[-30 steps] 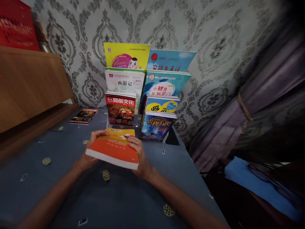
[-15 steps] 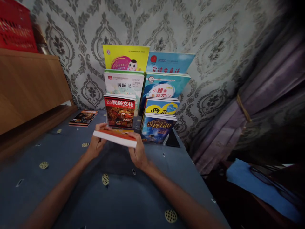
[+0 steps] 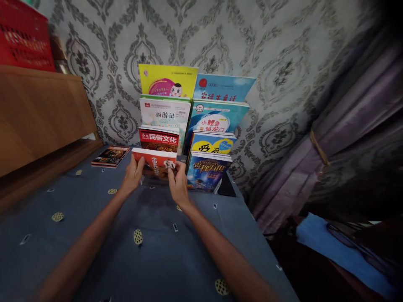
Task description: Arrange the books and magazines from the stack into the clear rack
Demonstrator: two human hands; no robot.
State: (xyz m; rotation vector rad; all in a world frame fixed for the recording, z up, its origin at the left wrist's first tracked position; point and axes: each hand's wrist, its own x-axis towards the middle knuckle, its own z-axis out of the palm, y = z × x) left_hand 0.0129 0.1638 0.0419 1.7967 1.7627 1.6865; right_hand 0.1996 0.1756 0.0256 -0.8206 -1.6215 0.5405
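Observation:
An orange-red book (image 3: 155, 164) stands nearly upright between my two hands, its cover with Chinese lettering turned toward me. My left hand (image 3: 134, 174) grips its left edge, thumb on the cover. On the right edge my right hand (image 3: 179, 182) is closed with the thumb in front. Just behind is a red book about folk culture (image 3: 160, 138), its lower part hidden by the held book. To the right stands a dark blue book (image 3: 208, 170), close to my right hand. Farther back rise a white book (image 3: 163, 112) and a yellow book (image 3: 168, 79).
A small stack of books (image 3: 110, 156) lies flat at the left. Blue-covered books (image 3: 220, 115) stand in the right column, against a patterned wall. A wooden cabinet (image 3: 44, 109) bears a red basket (image 3: 25, 40). A purple curtain (image 3: 292, 167) hangs at right.
The held book has tipped up from nearly flat, edge toward me, to upright with its cover showing. Both hands have moved forward with it, in front of the red book.

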